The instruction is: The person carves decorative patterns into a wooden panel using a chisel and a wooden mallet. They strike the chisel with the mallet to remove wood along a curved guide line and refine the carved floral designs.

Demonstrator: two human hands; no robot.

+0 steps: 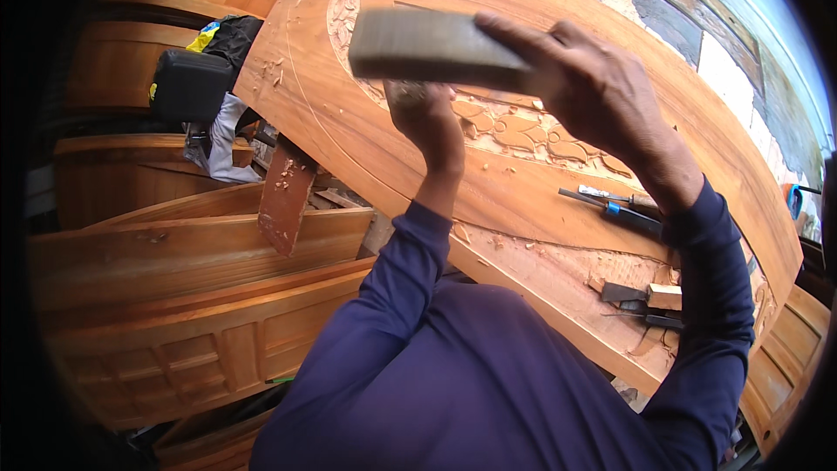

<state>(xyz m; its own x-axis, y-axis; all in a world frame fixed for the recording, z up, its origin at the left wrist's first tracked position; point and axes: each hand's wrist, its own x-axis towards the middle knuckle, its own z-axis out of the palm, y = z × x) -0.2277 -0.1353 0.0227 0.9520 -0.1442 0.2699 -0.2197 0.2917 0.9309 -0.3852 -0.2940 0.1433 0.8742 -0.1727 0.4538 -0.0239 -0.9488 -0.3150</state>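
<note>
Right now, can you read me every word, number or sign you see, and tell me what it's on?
I can't read any words, numbers or signs.
Yellow-and-blue item: any marks are too small and blurred to read.
Black case: no readable lettering.
Block in the right hand: too blurred to tell.
Carved panel: leafy shapes, no readable writing.

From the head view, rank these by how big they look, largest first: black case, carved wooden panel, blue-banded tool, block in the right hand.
1. Carved wooden panel
2. Block in the right hand, blurred; seemingly nearer the camera, so real size is unsure
3. Black case
4. Blue-banded tool
</note>
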